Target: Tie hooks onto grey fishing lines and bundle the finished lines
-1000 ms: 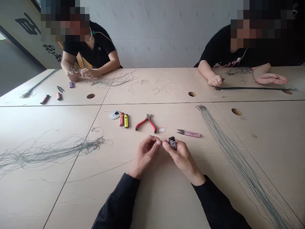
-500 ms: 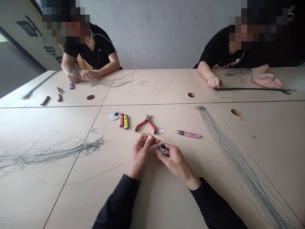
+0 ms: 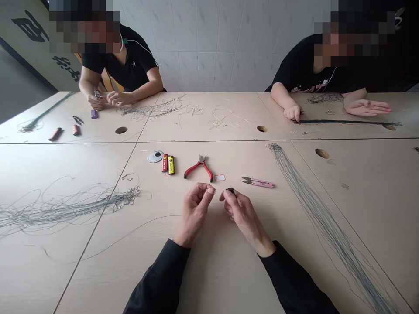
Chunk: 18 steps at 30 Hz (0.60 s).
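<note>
A thin dark strand [image 3: 144, 222] runs leftward across the table from my left hand [image 3: 194, 213], whose thumb and index finger are pinched on its end. A tiny tip sticks out past those fingertips. My right hand [image 3: 241, 214] is wrapped round a black lighter [image 3: 231, 190], with its thumb over the top; the fingers hide most of it and no flame shows. The two hands are close but apart. Just beyond them lie red-handled pliers [image 3: 200, 166], a small red-edged label [image 3: 220, 178] and pink thread snips [image 3: 258, 182].
A tangled strand bundle [image 3: 98, 203] lies left, a straighter one [image 3: 314, 218] right. Red [image 3: 165, 163] and yellow [image 3: 171, 165] lighters sit by a round silver disc [image 3: 155, 156]. Two co-workers sit opposite, among more strands. The tabletop has round holes [image 3: 322, 153].
My right hand has turned, its thumb moving onto the lighter's top, and the label is now hidden. The gap between my hands is slightly wider. The strand has shifted on the table.
</note>
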Available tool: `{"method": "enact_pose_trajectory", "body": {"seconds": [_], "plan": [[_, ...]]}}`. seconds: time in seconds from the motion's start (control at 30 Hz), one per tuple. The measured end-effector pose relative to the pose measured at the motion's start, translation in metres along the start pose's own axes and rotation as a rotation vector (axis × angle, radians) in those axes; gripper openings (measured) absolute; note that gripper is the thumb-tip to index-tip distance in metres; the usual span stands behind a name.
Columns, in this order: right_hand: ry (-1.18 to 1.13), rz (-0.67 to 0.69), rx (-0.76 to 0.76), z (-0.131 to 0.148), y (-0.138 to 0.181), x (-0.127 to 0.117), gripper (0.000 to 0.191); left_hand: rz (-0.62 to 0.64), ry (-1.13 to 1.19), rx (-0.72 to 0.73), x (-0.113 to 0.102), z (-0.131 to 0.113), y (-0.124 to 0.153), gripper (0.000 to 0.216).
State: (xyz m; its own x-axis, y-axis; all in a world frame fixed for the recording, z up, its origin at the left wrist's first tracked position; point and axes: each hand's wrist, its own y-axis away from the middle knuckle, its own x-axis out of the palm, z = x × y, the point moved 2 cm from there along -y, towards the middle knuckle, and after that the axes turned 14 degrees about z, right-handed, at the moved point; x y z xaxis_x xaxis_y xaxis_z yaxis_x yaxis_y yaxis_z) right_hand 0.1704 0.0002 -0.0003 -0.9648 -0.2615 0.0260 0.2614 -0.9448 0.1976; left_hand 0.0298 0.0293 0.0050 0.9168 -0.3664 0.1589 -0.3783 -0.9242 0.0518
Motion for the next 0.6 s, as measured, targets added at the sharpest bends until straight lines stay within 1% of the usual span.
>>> {"method": "enact_pose_trajectory", "body": {"seconds": [0.1, 0.2, 0.37, 0.6], "plan": [[0.057, -0.034, -0.049, 0.0016, -0.0002, -0.0010, 0.035, 0.045, -0.015, 0.013, 0.0020, 0.0037, -0.0009, 0.030], [0.062, -0.035, -0.052, 0.0028, 0.0004, -0.0017, 0.034, 0.071, -0.030, -0.003, 0.0011, 0.0083, -0.0022, 0.032], [0.047, -0.044, -0.046, 0.0008, 0.0001, -0.0026, 0.035, 0.055, 0.023, -0.068, -0.0005, 0.0098, -0.0030, 0.033], [0.030, -0.042, -0.048, -0.0006, -0.0006, -0.0015, 0.034, 0.052, 0.053, -0.077, 0.0001, 0.0107, -0.0032, 0.033]]}}
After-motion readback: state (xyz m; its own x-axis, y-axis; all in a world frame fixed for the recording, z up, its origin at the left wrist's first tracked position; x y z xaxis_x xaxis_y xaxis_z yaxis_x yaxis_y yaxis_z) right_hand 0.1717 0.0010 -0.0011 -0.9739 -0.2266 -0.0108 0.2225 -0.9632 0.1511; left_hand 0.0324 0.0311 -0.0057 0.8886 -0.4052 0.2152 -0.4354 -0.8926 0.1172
